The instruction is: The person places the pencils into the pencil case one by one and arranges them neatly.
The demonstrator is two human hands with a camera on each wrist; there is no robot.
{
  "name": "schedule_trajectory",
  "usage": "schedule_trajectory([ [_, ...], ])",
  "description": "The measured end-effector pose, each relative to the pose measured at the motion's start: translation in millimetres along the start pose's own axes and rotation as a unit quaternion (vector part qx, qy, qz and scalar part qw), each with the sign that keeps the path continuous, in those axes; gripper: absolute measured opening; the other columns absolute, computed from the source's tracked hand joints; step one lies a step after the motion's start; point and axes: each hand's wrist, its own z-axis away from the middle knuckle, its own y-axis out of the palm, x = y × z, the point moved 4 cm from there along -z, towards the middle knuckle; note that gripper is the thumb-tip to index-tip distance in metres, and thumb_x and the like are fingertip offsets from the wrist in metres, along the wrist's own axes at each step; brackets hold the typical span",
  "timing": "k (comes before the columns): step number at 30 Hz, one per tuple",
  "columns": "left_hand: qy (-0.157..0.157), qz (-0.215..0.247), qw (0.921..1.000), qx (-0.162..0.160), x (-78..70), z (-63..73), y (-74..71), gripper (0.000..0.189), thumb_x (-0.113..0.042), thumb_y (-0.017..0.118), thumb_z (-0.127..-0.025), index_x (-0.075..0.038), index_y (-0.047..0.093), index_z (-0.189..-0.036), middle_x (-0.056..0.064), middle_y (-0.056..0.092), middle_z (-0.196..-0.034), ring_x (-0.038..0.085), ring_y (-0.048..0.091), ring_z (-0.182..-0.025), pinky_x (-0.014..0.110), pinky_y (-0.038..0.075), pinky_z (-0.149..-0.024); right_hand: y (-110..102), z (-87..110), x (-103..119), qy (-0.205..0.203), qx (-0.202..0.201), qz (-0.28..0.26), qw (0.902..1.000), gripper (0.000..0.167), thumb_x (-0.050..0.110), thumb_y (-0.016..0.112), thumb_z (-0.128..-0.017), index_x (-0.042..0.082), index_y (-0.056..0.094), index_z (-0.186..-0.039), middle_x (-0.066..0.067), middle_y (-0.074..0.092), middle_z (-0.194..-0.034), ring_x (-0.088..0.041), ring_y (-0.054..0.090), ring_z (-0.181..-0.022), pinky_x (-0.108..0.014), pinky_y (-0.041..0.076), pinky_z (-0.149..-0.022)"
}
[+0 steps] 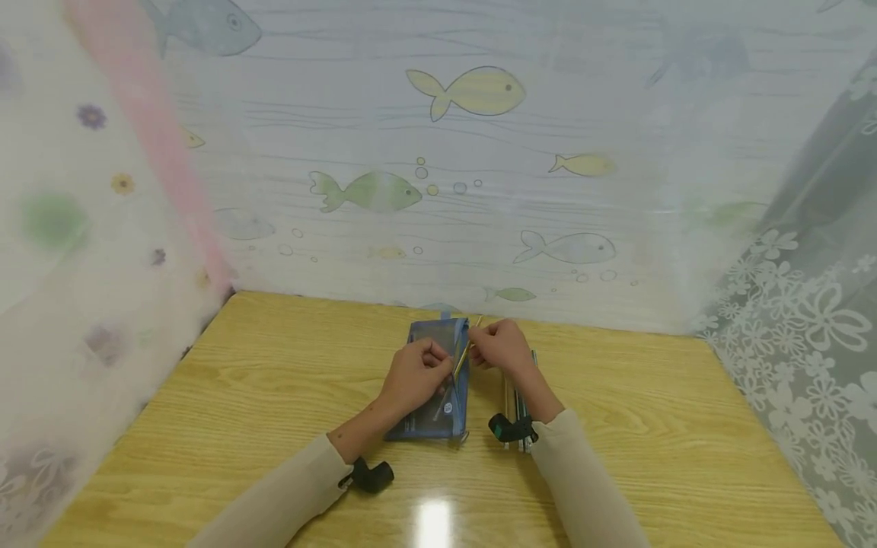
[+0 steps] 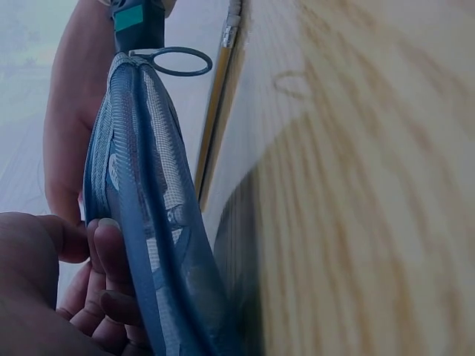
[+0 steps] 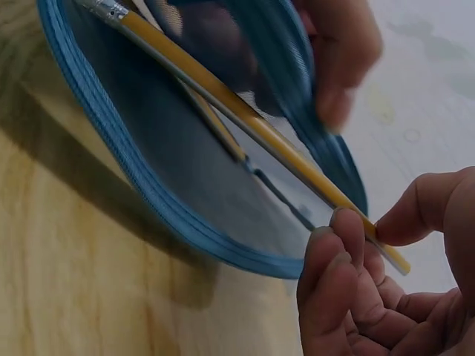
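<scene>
A blue mesh zip pouch (image 1: 418, 422) lies on the table, its zipped side gaping. My left hand (image 1: 414, 374) pinches the opening's edge between thumb and fingers. In my right hand (image 1: 503, 346), at the pouch's right side, thumb and fingertips pinch a yellow pencil (image 3: 260, 130) near one end. The pencil slants into the opening, its metal ferrule end (image 3: 107, 9) farthest from the hand. Another thin yellow stick (image 3: 215, 122) shows within the pouch, behind the held pencil.
Several pencils (image 1: 508, 392) lie on the wooden table (image 1: 274, 380) under my right forearm. A small loop (image 2: 182, 61) hangs at the pouch's near end. A fish-printed curtain (image 1: 473, 152) stands behind the table, with flowered sheets at both sides.
</scene>
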Motion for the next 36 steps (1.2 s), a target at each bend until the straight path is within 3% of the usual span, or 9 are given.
schedule_trajectory([
  [10,-0.016,-0.001,0.9998,-0.011,-1.1,0.0,-0.1,0.006,-0.011,0.068,-0.102,-0.006,0.067,-0.098,0.004,0.074,-0.075,0.019,0.068,-0.057,0.032,0.059,-0.057,10.7,-0.5,-4.0,0.027,0.029,-0.049,0.998,0.035,0.02,0.06,-0.105,-0.01,0.075,-0.095,-0.013,0.074,-0.073,-0.021,0.073,-0.063,-0.041,0.066,-0.068],
  [18,-0.006,0.001,0.9998,-0.018,-3.9,0.2,-1.5,0.005,-0.01,0.066,-0.101,-0.009,0.066,-0.096,0.002,0.073,-0.072,0.019,0.069,-0.057,0.032,0.059,-0.057,16.6,-0.6,-4.4,0.042,0.056,-0.07,0.9951,0.035,0.018,0.057,-0.104,-0.013,0.073,-0.096,-0.013,0.075,-0.073,-0.017,0.072,-0.061,-0.038,0.066,-0.065],
  [27,-0.002,0.0,0.9997,-0.025,-5.1,2.1,-2.3,0.004,-0.008,0.063,-0.099,-0.008,0.064,-0.095,0.004,0.071,-0.071,0.021,0.069,-0.057,0.033,0.058,-0.055,21.8,0.9,-5.8,0.068,0.083,-0.093,0.9899,0.037,0.017,0.057,-0.107,-0.016,0.072,-0.109,-0.014,0.076,-0.078,-0.016,0.072,-0.063,-0.033,0.064,-0.064],
  [36,-0.007,0.004,0.9997,-0.021,-4.5,1.3,-1.9,0.005,-0.008,0.064,-0.098,-0.01,0.064,-0.094,0.003,0.072,-0.071,0.023,0.069,-0.059,0.033,0.058,-0.058,27.4,1.0,-7.6,0.072,0.096,-0.098,0.9879,0.035,0.015,0.057,-0.105,-0.015,0.074,-0.103,-0.015,0.077,-0.079,-0.014,0.072,-0.063,-0.029,0.062,-0.061],
])
